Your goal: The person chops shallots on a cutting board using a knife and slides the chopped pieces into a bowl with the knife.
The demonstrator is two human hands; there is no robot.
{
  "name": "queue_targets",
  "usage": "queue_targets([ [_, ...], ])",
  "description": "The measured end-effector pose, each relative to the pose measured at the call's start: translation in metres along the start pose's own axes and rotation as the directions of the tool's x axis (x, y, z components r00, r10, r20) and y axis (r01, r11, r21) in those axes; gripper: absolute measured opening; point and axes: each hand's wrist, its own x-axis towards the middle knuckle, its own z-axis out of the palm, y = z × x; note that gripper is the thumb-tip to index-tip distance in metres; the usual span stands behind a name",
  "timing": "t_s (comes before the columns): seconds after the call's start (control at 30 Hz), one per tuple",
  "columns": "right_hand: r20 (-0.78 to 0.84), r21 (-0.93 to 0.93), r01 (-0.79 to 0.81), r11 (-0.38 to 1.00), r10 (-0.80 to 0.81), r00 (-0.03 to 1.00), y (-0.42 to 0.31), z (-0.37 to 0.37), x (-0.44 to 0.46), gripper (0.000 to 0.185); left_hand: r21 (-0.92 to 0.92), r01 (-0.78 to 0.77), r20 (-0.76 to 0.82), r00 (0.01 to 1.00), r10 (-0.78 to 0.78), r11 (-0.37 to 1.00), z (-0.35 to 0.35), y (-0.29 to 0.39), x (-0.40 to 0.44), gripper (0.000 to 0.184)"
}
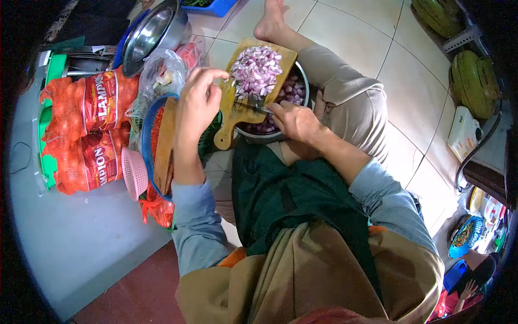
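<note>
A wooden cutting board (235, 114) with a handle lies across a metal pot (308, 86) of whole peeled shallots (294, 92). Chopped shallots (256, 70) are heaped on the board's far half. My right hand (297, 121) grips a knife (251, 106) at the board's right edge, its blade reaching left over the wood beside the heap. Raised above the board's left edge, my left hand (200, 100) has thumb and fingers apart, and nothing shows in it.
On the left are orange net sacks (89, 129), a pink basket (135, 171), a blue basin (147, 137) of red chillies and metal bowls (154, 35). Large green fruits (475, 83) sit at right. Another person's hand (469, 289) shows at lower right.
</note>
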Motion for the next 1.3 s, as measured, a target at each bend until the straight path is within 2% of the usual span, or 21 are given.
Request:
queue_targets([
  [0.03,-0.04,-0.007,-0.009,1.0,0.008,0.999,0.002,0.005,0.002,0.032,0.025,-0.15,-0.017,0.988,0.15,0.988,-0.017,0.028,0.003,0.026],
  [0.1,-0.119,-0.023,-0.029,0.999,0.026,0.992,0.008,0.012,0.008,0.032,0.025,-0.304,-0.105,0.947,0.305,0.952,-0.044,0.085,0.001,0.024],
  [0.17,-0.23,0.028,-0.022,0.999,0.027,0.973,0.004,0.001,0.013,0.031,0.048,-0.469,-0.115,0.874,0.472,0.882,-0.07,0.128,-0.004,0.02],
  [0.27,-0.32,0.12,0.0,0.993,0.039,0.947,0.003,-0.007,0.015,0.03,0.035,-0.666,0.136,0.742,0.657,0.745,-0.117,0.172,-0.007,0.025],
  [0.33,-0.248,0.129,-0.063,0.99,0.094,0.964,0.007,-0.002,0.011,0.028,0.061,-0.646,0.247,0.749,0.615,0.761,-0.14,0.2,-0.012,0.024],
  [0.5,-0.162,0.113,-0.101,0.988,0.119,0.98,0.013,0.014,0.008,0.017,0.042,-0.526,0.335,0.808,0.484,0.849,-0.142,0.236,-0.014,0.023],
  [0.6,-0.154,-0.141,0.087,0.986,-0.108,0.982,0.036,0.044,0.003,0.028,0.044,-0.436,0.328,0.856,0.399,0.899,-0.139,0.24,-0.016,0.022],
  [0.63,-0.147,-0.098,0.037,0.994,-0.051,0.988,0.033,0.038,0.004,0.028,0.039,-0.422,0.301,0.869,0.392,0.906,-0.136,0.236,-0.013,0.022],
  [0.73,-0.077,0.032,-0.111,0.993,0.113,0.991,0.016,0.019,-0.009,0.028,0.003,-0.457,0.13,0.882,0.453,0.89,-0.085,0.166,-0.009,0.019],
  [0.8,-0.019,-0.136,-0.059,0.989,0.057,0.998,0.032,0.022,-0.016,0.027,-0.004,-0.332,0.111,0.937,0.331,0.943,-0.05,0.122,-0.013,0.018],
  [0.83,-0.005,-0.104,-0.089,0.991,0.089,0.996,0.032,0.023,-0.016,0.025,0.003,-0.184,0.149,0.972,0.182,0.983,-0.034,0.101,-0.02,0.019],
  [0.87,0.01,-0.072,-0.121,0.99,0.122,0.992,0.032,0.023,-0.016,0.023,0.027,-0.042,0.218,0.975,0.035,0.999,-0.021,0.08,-0.029,0.028],
  [0.9,-0.024,0.047,-0.159,0.986,0.16,0.987,0.027,0.022,-0.012,0.021,0.059,0.1,0.282,0.953,-0.113,0.993,-0.008,0.057,-0.04,0.037],
  [0.97,-0.074,0.281,-0.209,0.937,0.239,0.968,0.016,0.019,-0.003,0.016,0.198,0.256,0.323,0.894,-0.31,0.946,0.028,0.002,-0.069,0.05],
  [1.07,-0.085,0.347,-0.186,0.919,0.228,0.97,0.012,0.02,0.002,0.022,0.312,0.485,0.269,0.78,-0.565,0.817,0.058,-0.028,-0.095,0.056],
  [1.17,-0.024,0.394,-0.262,0.881,0.295,0.955,0.009,0.024,0.012,0.022,0.353,0.456,0.141,0.837,-0.529,0.817,0.082,-0.052,-0.118,0.059],
  [1.2,0.045,0.415,-0.335,0.846,0.349,0.936,0.003,0.019,0.018,0.023,0.374,0.408,0.036,0.891,-0.453,0.833,0.087,-0.055,-0.121,0.052],
  [1.3,0.037,0.467,-0.321,0.824,0.345,0.938,0.002,0.023,0.03,0.024,0.215,0.456,-0.019,0.886,-0.463,0.864,0.088,-0.051,-0.111,0.04],
])
